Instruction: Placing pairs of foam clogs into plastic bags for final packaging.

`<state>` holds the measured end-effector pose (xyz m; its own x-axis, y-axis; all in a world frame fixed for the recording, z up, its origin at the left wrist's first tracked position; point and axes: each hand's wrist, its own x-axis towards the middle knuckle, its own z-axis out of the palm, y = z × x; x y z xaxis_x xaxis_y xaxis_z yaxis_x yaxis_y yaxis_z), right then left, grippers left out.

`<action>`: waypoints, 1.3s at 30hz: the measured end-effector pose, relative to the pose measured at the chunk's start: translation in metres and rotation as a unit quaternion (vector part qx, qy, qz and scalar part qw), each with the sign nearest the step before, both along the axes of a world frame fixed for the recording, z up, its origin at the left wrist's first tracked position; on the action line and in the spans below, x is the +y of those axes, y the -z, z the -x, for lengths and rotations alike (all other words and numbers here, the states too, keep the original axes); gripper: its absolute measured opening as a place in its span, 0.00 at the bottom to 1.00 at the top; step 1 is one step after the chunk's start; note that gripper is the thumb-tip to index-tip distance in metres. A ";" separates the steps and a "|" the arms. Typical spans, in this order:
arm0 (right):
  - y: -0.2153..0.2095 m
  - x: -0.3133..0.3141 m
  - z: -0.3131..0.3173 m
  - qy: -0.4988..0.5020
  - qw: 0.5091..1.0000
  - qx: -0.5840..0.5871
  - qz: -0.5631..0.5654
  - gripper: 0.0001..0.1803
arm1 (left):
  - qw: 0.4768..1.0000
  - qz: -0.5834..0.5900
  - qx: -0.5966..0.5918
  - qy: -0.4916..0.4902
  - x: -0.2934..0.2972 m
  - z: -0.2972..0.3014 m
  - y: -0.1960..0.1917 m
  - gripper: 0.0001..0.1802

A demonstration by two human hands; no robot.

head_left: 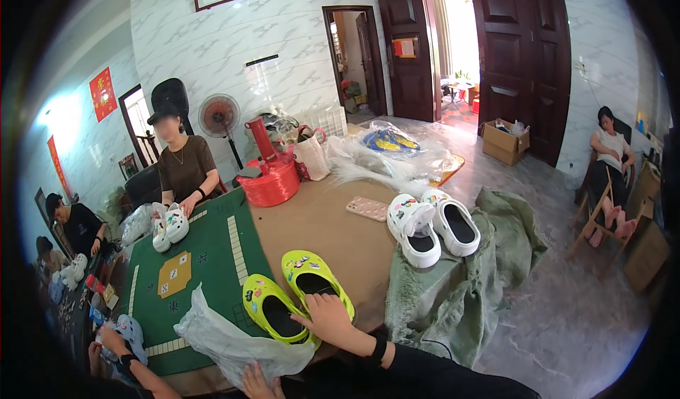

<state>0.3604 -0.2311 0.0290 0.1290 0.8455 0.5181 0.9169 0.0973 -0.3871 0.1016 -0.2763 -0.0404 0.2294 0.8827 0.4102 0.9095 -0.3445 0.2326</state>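
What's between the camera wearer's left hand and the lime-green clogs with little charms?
In the head view, a crumpled, filmy whitish wrapper lies between the left hand and the lime-green clogs.

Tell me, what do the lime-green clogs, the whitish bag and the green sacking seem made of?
Lime-green clogs: probably moulded foam or rubber, satin-matte; thick, rounded shapes suggest it. Whitish bag: likely thin plastic film, faintly shiny, judging by its crumpled, filmy look. Green sacking: perhaps woven plastic, dull; its coarse, creased surface hints so.
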 end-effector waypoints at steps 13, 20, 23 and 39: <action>-0.018 0.036 0.000 0.052 0.984 -0.043 0.165 0.34 | 0.998 0.036 -0.038 0.026 -0.001 -0.004 -0.007 0.35; -0.015 0.040 0.007 0.078 0.980 0.001 0.184 0.32 | 0.984 -0.092 -0.145 0.043 -0.002 -0.006 -0.018 0.24; -0.016 0.040 0.010 0.083 0.981 0.016 0.176 0.30 | 0.972 -0.115 -0.204 0.028 -0.005 -0.009 -0.023 0.20; 0.009 0.049 -0.007 0.045 0.993 0.051 0.098 0.17 | 0.964 -0.213 -0.126 -0.098 -0.017 -0.019 -0.023 0.25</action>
<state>0.3674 -0.1823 0.0198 0.2511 0.9119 0.3248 0.8738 -0.0691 -0.4814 0.1209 -0.2928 -0.0173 -0.0796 0.6382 0.7657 0.9002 -0.2839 0.3303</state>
